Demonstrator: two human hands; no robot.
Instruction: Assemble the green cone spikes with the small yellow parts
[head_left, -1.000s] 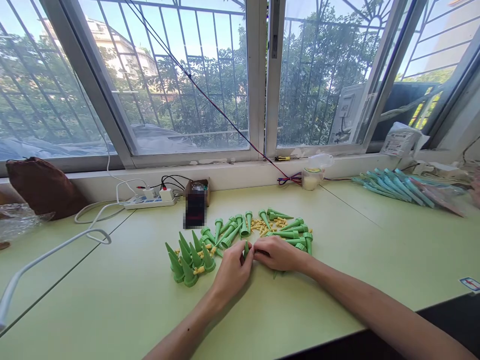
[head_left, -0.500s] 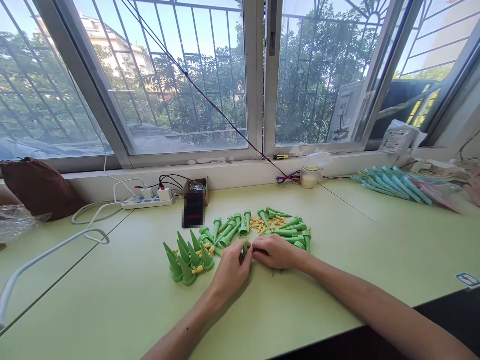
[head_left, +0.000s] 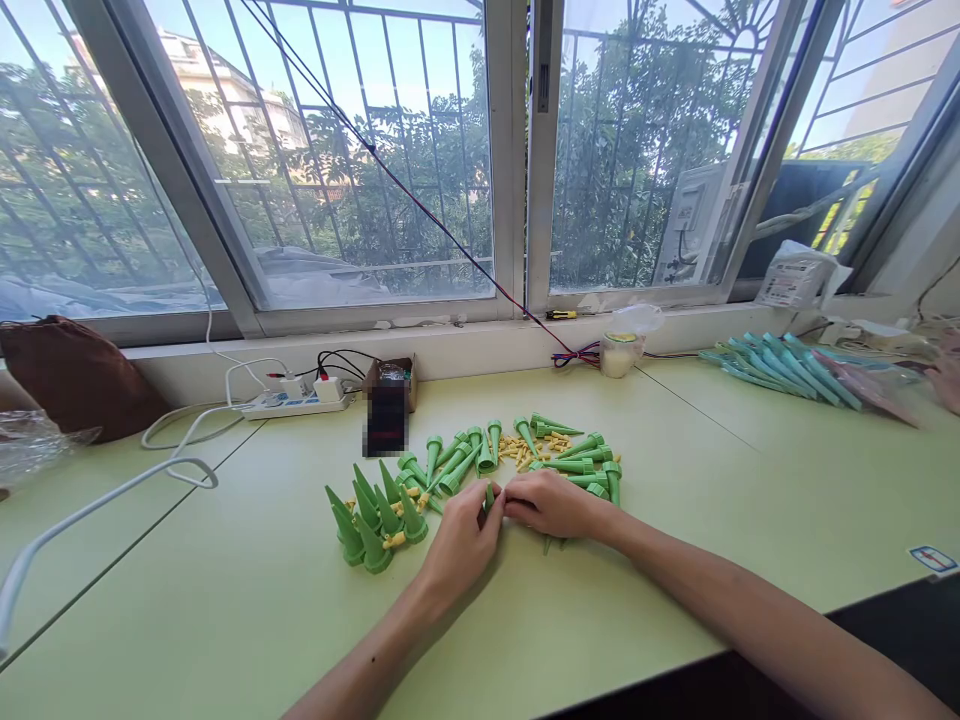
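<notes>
My left hand (head_left: 459, 540) and my right hand (head_left: 551, 503) meet at the middle of the pale green table (head_left: 225, 610), both pinched on one green plastic cone (head_left: 490, 495) held between the fingertips. A green tip pokes out below my right hand. To the left stands a cluster of upright green cones (head_left: 373, 517). Behind the hands several green cones lie on their sides (head_left: 577, 460) around a scatter of small yellow pieces (head_left: 536, 449).
A white power strip (head_left: 294, 403) with cables and a small dark box (head_left: 388, 412) sit near the window sill. A brown pouch (head_left: 75, 375) lies far left. Teal cones (head_left: 787, 365) in bags lie at the right, a small jar (head_left: 619, 355) by the sill.
Both hands stay pinched on the green cone in the same spot; only the view has shifted slightly.
</notes>
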